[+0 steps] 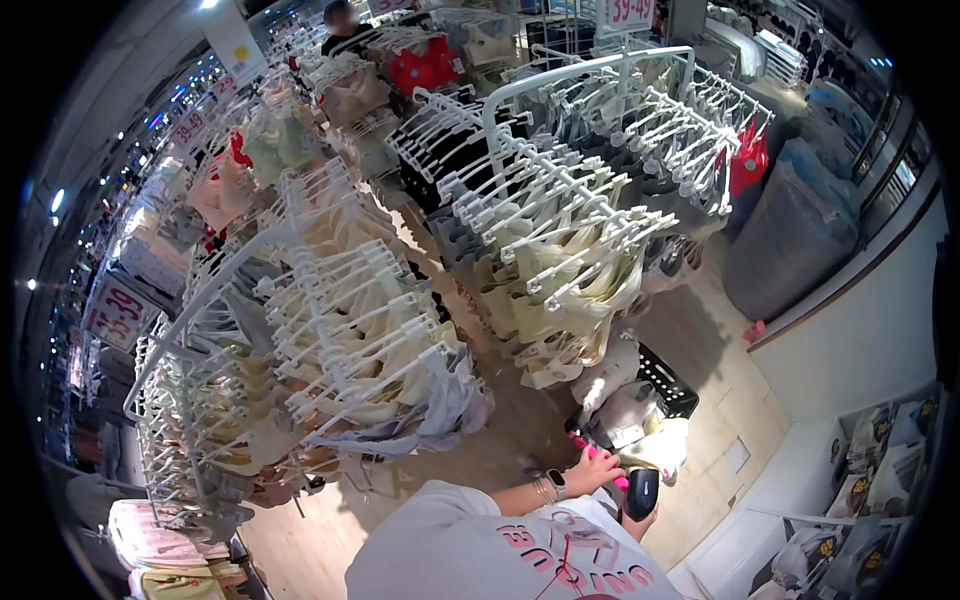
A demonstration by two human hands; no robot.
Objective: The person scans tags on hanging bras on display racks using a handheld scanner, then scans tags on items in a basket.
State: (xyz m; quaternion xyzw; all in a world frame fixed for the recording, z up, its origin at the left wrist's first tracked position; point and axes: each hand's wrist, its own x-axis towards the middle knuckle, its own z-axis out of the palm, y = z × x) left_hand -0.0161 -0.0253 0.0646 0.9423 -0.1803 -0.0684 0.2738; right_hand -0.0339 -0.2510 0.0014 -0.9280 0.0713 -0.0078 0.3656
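Left grip [594, 466] clasps pink handle [621, 484] by black basket [672, 390] holding garments [626, 414].

Head view, single: forward and down from my head; left hand [597, 468] near, lower right; racks [545, 77] farther, upper centre.

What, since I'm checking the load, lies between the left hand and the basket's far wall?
Pale goods lie between the left hand and the basket's far wall, in the head view.
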